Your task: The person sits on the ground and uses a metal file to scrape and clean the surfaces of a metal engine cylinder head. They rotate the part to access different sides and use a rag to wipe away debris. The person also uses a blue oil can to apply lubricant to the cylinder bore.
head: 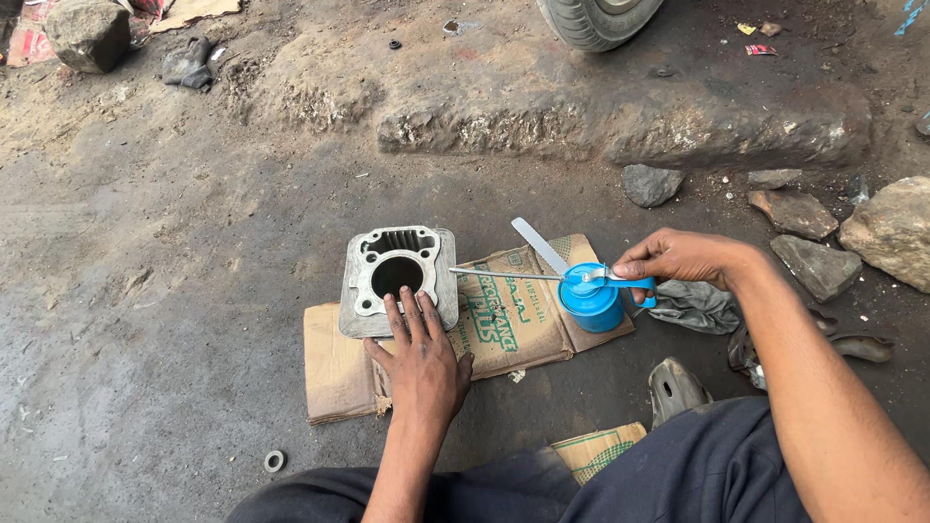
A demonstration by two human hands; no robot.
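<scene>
A grey metal engine cylinder block with a round bore lies flat on a piece of brown cardboard on the ground. My left hand rests flat on the block's near edge, fingers spread beside the bore. My right hand grips the handle of a blue oil can, which stands on the cardboard's right part. The can's thin metal spout points left toward the block. A flat metal strip lies behind the can.
A grey rag lies right of the can. Rocks sit at the right, a stone ridge and a tyre behind. A small washer lies at lower left. My knees fill the bottom edge.
</scene>
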